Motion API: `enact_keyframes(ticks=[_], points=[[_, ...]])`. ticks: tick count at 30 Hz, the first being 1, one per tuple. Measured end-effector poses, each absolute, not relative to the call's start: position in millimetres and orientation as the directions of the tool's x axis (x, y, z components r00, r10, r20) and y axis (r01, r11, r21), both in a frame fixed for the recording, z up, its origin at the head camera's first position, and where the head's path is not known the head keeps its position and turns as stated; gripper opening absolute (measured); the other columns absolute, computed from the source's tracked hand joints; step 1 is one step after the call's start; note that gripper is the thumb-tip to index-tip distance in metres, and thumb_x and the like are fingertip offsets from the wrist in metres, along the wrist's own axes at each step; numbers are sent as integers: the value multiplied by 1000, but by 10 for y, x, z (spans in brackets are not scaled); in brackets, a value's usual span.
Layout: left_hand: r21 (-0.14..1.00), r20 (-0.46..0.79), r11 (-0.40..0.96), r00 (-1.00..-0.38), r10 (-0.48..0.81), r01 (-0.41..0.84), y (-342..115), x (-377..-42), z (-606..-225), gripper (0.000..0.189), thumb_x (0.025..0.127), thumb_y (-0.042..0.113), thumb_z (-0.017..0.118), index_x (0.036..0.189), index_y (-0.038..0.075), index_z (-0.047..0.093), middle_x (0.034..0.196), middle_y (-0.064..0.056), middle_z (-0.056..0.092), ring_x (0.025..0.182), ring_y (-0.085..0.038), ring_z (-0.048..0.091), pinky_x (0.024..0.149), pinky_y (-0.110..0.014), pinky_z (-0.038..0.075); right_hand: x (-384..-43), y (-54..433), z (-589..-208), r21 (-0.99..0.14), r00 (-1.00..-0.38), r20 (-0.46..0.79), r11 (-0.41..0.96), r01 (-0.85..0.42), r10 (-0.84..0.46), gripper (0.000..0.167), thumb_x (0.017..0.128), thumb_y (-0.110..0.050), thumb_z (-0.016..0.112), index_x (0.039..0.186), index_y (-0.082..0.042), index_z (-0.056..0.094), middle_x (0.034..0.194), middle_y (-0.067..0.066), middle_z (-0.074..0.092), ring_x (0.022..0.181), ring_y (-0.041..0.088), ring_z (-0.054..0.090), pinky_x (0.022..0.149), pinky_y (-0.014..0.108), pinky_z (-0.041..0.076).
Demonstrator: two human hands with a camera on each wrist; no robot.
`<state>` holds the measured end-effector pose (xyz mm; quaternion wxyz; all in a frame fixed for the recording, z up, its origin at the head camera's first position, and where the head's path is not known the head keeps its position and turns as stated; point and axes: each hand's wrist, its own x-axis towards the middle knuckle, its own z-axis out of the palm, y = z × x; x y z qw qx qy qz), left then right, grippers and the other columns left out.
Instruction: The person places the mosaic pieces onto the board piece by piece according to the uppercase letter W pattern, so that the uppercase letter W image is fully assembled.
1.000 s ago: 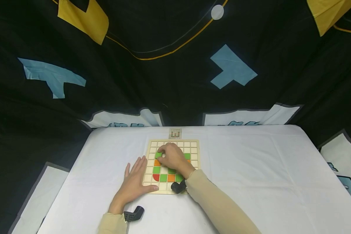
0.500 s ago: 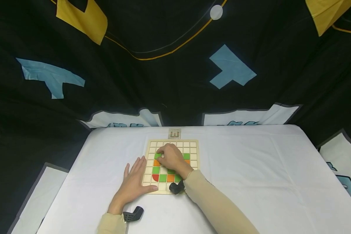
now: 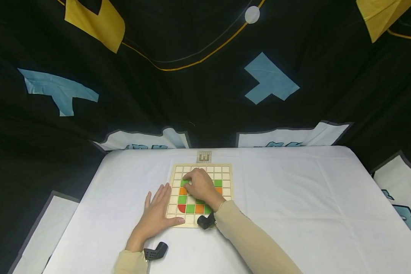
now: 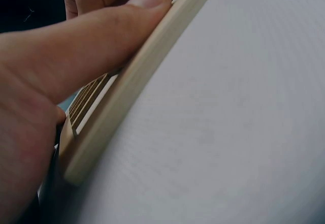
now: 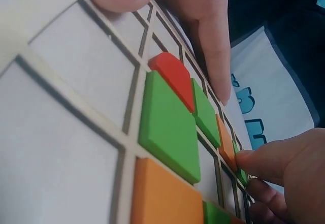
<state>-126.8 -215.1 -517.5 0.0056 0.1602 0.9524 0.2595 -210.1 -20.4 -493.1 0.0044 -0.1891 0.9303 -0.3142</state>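
A pale wooden grid board [image 3: 226, 176] lies on the white table, partly filled with green and orange square tiles and a red rounded tile [image 3: 181, 208]. My left hand [image 3: 154, 213] rests flat along the board's left side, fingers straight, thumb [image 4: 101, 38] over the near rim. Above the grid, my right hand [image 3: 201, 185] pinches a green tile [image 3: 184, 183] at the upper left of the pattern between thumb and index finger. Below that tile come an orange tile [image 5: 226, 144] and another green tile [image 5: 205, 112]. My right hand and wrist hide the grid's middle.
A small card [image 3: 203, 156] with a dark grid pattern lies just beyond the board's far edge. White cloth covers the table [image 3: 294, 190]. Behind it hangs a black curtain [image 3: 205, 99]. Black wrist cameras [image 3: 156, 251] sit on both wrists.
Both hands keep nearly the same pose over the board. The whole scene shifts slightly left in the head view.
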Motion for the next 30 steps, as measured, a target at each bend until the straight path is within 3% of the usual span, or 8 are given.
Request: enact_keyframes(ticks=[8,14,18,22,30], points=[[493,68,818,-950,304,297,-2163,-1264,-5187,124,71,69,77,156,-5,26,164,-20,22,152,-38,14,117,-65,-3,-2091,-201,-4917,-600,-925,130,714,-360,-356,24,87,-16,72,110,-15,79,109,-1,73,104,17,62,96,32,49],[491,72,819,-950,303,298,-2179,-1242,-5195,124,72,69,77,156,-6,26,164,-20,22,152,-39,14,117,-66,-4,-2038,-120,-4784,-675,-923,147,646,-357,-356,26,88,-15,69,111,-16,78,113,0,70,103,18,60,92,35,52],[494,81,817,-951,300,299,-2172,-1255,-5196,124,71,69,77,156,-6,26,164,-21,22,152,-39,15,117,-66,-4,-2020,28,-4709,-701,-925,172,618,-356,-338,23,90,-17,70,112,-14,77,118,1,70,107,21,62,96,40,51],[499,75,816,-953,294,291,-2160,-1259,-5207,124,71,69,78,156,-5,26,164,-21,22,152,-40,15,117,-65,-4,-2000,226,-4682,-704,-928,192,614,-356,-318,22,91,-18,71,112,-12,76,115,2,71,99,22,63,90,39,52],[511,73,811,-955,288,284,-2146,-1256,-5229,125,70,69,78,156,-5,25,164,-21,22,151,-40,15,117,-65,-4,-1894,654,-4614,-708,-951,177,638,-303,-255,24,91,-20,73,115,-15,75,118,1,68,103,21,61,89,39,52]])
